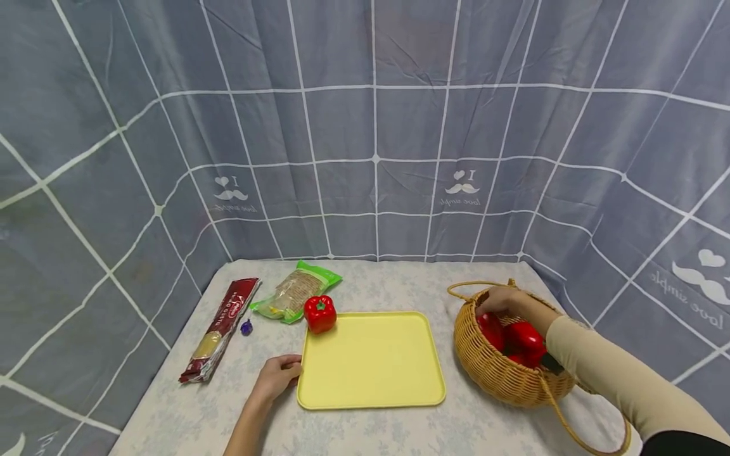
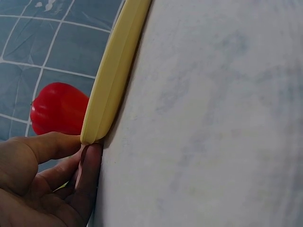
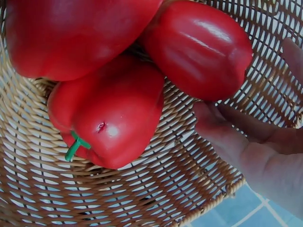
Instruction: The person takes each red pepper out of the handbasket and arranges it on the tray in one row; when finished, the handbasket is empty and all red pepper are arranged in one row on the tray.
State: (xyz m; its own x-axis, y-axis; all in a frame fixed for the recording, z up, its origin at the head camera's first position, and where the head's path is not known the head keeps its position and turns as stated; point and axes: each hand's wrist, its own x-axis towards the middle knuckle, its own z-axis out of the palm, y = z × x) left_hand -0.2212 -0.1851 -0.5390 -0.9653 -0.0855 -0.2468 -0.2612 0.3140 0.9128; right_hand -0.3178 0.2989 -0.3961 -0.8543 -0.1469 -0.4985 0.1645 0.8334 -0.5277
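Where basket [image 1: 481, 373] curves, peppers [image 3: 111, 118] lie; tray [image 1: 373, 367] holds one [image 1: 320, 314].

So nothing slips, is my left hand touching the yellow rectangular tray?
Touching: in the left wrist view, your left hand pinches the tray at its edge, thumb and fingertip against it.

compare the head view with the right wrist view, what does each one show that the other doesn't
Only the head view shows the yellow tray, a red pepper at its far left corner, the left hand at its left edge, the dark red packet, the green-ended bag and a small purple item.

Only the right wrist view shows the green stem on a pepper inside the basket.

Both show the basket, red peppers in it, the right hand and the white-lined backdrop.
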